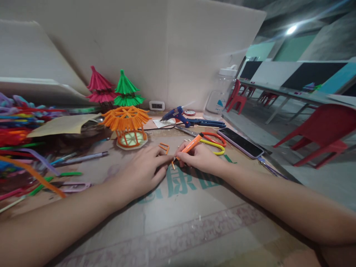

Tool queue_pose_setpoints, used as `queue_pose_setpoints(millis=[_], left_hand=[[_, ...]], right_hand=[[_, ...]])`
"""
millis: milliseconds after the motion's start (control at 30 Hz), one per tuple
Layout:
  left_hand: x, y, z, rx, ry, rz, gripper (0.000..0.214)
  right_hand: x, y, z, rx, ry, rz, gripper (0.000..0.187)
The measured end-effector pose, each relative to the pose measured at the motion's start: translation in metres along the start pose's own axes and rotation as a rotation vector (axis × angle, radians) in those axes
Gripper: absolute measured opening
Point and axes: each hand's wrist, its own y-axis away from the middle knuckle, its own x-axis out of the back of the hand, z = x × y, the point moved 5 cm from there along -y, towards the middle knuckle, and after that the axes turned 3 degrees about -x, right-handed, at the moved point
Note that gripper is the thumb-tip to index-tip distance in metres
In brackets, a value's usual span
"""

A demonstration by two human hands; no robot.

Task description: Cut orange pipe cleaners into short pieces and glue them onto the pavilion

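Observation:
My right hand (198, 155) grips an orange marker pen (190, 145) with its tip pointing down and left. Just beneath the tip is a short, thin orange-and-pale stick (173, 165) on the board. My left hand (147, 165) is pressed low beside it, index fingertip touching the stick's upper end and thumb bent below. Behind the left fingers lies a small bent orange frame (164, 147). An orange-roofed pavilion model (126, 128) made of fuzzy pipe cleaners stands beyond my left hand.
Pink (100, 87) and green (125, 91) roofed models stand behind. A blue glue gun (176, 115), blue-handled pliers (208, 123), red-and-yellow-handled scissors (213, 142), a phone (240, 142) and a water bottle (221, 92) sit right. Pipe cleaners (16, 137) heap left, near pale purple snips (75, 185).

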Motion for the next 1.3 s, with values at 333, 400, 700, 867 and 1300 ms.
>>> queue_pose_setpoints(millis=[333,400,700,867,1300], left_hand=[[0.0,-0.0008,0.0006,0.007,-0.014,-0.01,0.038],[-0.0004,-0.0005,0.0003,0.008,-0.013,-0.009,0.038],[0.0005,-0.0007,0.0024,0.004,-0.04,-0.018,0.036],[-0.0008,-0.0001,0.0021,0.003,-0.048,-0.022,0.037],[-0.0003,-0.0002,0.0011,-0.02,-0.011,0.019,0.031]], right_hand=[[-0.0018,0.0012,0.0002,0.004,-0.005,-0.081,0.009],[-0.0017,0.0012,0.0004,0.005,-0.004,-0.066,0.009],[-0.0036,0.0016,0.0007,0.036,-0.003,-0.09,0.011],[-0.0026,0.0013,0.0019,0.06,0.008,-0.072,0.013],[-0.0034,0.0034,0.0007,0.07,0.033,-0.124,0.013]])
